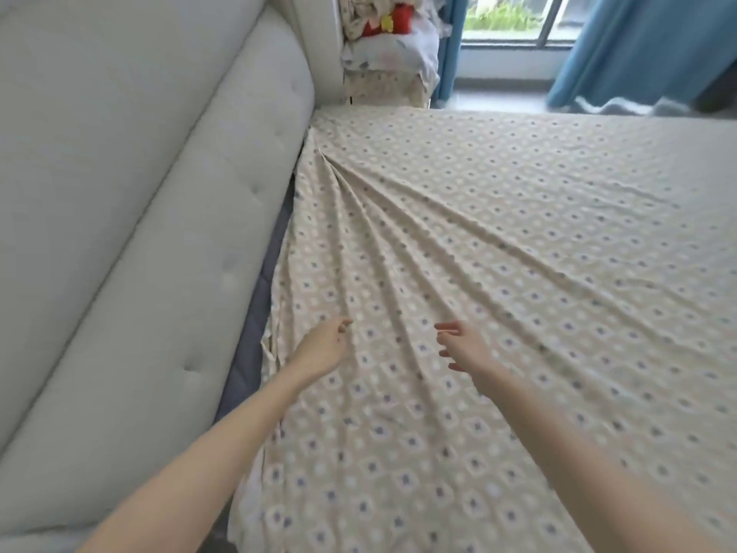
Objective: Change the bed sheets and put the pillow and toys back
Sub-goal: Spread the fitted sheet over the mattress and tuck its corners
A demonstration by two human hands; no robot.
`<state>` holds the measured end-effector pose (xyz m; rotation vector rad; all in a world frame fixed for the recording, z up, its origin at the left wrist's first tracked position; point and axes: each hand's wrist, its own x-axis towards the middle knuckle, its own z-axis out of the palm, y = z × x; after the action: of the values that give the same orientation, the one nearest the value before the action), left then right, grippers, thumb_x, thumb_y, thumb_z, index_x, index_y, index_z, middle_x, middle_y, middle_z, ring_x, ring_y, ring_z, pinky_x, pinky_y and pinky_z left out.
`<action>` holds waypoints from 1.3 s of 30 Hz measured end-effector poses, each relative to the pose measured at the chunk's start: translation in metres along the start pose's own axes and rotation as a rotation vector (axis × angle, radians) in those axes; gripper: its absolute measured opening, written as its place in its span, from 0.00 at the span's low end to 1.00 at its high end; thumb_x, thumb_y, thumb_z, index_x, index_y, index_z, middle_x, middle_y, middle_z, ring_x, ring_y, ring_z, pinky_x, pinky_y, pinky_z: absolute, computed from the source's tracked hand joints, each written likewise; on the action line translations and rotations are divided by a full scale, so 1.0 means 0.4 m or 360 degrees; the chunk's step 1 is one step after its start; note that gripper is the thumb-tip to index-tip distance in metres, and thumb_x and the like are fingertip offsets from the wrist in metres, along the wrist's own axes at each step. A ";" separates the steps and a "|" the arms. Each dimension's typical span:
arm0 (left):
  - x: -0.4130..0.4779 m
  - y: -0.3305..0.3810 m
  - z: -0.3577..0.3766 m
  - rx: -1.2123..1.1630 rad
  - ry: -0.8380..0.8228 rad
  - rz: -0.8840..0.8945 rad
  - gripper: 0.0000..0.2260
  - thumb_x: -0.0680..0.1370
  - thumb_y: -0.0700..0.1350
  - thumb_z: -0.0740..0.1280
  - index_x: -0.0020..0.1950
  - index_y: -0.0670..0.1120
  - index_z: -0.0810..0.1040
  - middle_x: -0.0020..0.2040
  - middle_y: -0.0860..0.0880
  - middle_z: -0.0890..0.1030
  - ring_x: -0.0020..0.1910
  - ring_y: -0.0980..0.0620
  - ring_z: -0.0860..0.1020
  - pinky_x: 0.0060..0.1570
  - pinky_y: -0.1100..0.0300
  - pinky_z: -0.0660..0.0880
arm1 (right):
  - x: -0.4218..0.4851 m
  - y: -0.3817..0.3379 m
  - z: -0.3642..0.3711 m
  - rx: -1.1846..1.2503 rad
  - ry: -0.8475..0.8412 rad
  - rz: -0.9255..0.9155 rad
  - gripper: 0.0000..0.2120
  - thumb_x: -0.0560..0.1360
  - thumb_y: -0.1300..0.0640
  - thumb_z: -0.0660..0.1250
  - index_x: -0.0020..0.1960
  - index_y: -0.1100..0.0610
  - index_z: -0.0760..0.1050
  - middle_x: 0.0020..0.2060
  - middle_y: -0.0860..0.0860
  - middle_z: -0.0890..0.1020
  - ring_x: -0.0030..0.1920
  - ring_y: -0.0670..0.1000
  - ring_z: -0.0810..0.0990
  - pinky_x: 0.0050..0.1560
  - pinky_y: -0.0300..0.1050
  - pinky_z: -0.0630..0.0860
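- The patterned sheet [498,233] lies spread over the bed, with folds fanning out from the far corner by the headboard [139,173]. Its near and right edges are cut off.
- A grey strip of mattress [259,305] shows uncovered along the headboard.
- The left hand [325,345] and right hand [462,347] reach over the folds with fingers loosely spread, holding nothing. I cannot tell whether they touch the cloth.
- A blurred heap of bedding [383,57] lies past the far corner.

sheet [498,253] lies on the bed, headboard [119,193] along its left, pile of bedding [389,41] behind the far corner, window [514,18] beyond.
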<state>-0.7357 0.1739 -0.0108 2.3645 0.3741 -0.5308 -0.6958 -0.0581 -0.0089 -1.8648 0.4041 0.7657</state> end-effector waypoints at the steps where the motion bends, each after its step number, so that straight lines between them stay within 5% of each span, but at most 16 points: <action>1: 0.022 -0.005 0.005 0.0118 -0.0062 0.0061 0.19 0.80 0.39 0.54 0.71 0.49 0.67 0.68 0.48 0.71 0.58 0.50 0.75 0.52 0.56 0.75 | 0.013 0.016 0.007 -0.0002 0.0014 0.0039 0.13 0.77 0.59 0.59 0.60 0.51 0.72 0.55 0.49 0.76 0.50 0.50 0.76 0.46 0.45 0.73; 4: 0.077 -0.022 0.028 0.0432 -0.0186 0.0174 0.24 0.78 0.34 0.54 0.73 0.50 0.65 0.70 0.47 0.68 0.67 0.47 0.70 0.58 0.53 0.73 | 0.052 0.062 0.031 -0.0033 0.0033 0.0118 0.14 0.77 0.60 0.58 0.61 0.53 0.71 0.56 0.51 0.75 0.52 0.51 0.74 0.49 0.46 0.70; 9: 0.170 -0.083 0.084 0.0779 -0.0286 0.0213 0.30 0.75 0.32 0.54 0.75 0.53 0.61 0.67 0.48 0.69 0.60 0.47 0.73 0.41 0.58 0.70 | 0.140 0.137 0.069 -0.0124 0.0014 0.0161 0.16 0.77 0.60 0.57 0.65 0.56 0.69 0.54 0.51 0.74 0.43 0.44 0.74 0.38 0.39 0.69; 15: 0.297 -0.154 0.164 0.1070 -0.0390 0.0245 0.34 0.74 0.30 0.55 0.77 0.54 0.55 0.66 0.48 0.68 0.59 0.47 0.73 0.41 0.57 0.71 | 0.273 0.216 0.121 -0.0410 0.0119 0.0155 0.19 0.77 0.59 0.58 0.67 0.56 0.67 0.66 0.53 0.70 0.66 0.53 0.69 0.61 0.47 0.70; 19: 0.405 -0.185 0.207 0.1299 -0.0414 0.0333 0.35 0.74 0.30 0.57 0.77 0.53 0.53 0.62 0.46 0.69 0.56 0.46 0.73 0.47 0.56 0.72 | 0.373 0.270 0.165 -0.0589 0.0140 0.0197 0.24 0.74 0.60 0.60 0.70 0.55 0.64 0.68 0.53 0.67 0.68 0.57 0.66 0.61 0.54 0.72; 24: 0.538 -0.228 0.267 0.1603 -0.0473 0.0402 0.34 0.73 0.34 0.66 0.74 0.51 0.58 0.66 0.45 0.64 0.64 0.46 0.67 0.50 0.57 0.69 | 0.465 0.344 0.213 -0.0769 0.0156 0.0263 0.25 0.74 0.59 0.62 0.69 0.57 0.62 0.68 0.54 0.64 0.68 0.58 0.63 0.62 0.55 0.70; 28: 0.611 -0.277 0.317 0.1943 -0.0480 0.0569 0.26 0.72 0.40 0.68 0.68 0.47 0.65 0.69 0.46 0.62 0.67 0.46 0.63 0.59 0.52 0.68 | 0.514 0.398 0.255 -0.0895 0.0220 0.0318 0.19 0.72 0.60 0.65 0.61 0.58 0.65 0.61 0.54 0.68 0.61 0.56 0.68 0.55 0.51 0.72; 32: 0.647 -0.327 0.343 0.2229 -0.0432 0.0815 0.31 0.69 0.44 0.72 0.69 0.46 0.64 0.68 0.45 0.61 0.66 0.45 0.64 0.65 0.40 0.62 | 0.537 0.434 0.285 -0.0960 0.0364 0.0279 0.13 0.72 0.65 0.62 0.55 0.59 0.66 0.55 0.54 0.71 0.53 0.56 0.71 0.43 0.45 0.66; 39: 0.675 -0.355 0.338 0.2213 -0.0480 0.1120 0.16 0.77 0.36 0.58 0.64 0.41 0.72 0.67 0.43 0.66 0.66 0.43 0.65 0.64 0.48 0.63 | 0.529 0.455 0.299 -0.1063 0.0485 0.0202 0.07 0.73 0.68 0.56 0.41 0.59 0.69 0.43 0.57 0.75 0.40 0.56 0.74 0.38 0.50 0.72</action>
<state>-0.5927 0.2198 -0.3089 3.2481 -1.3483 -0.9335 -0.6853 -0.0096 -0.3084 -2.6210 0.5012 0.7570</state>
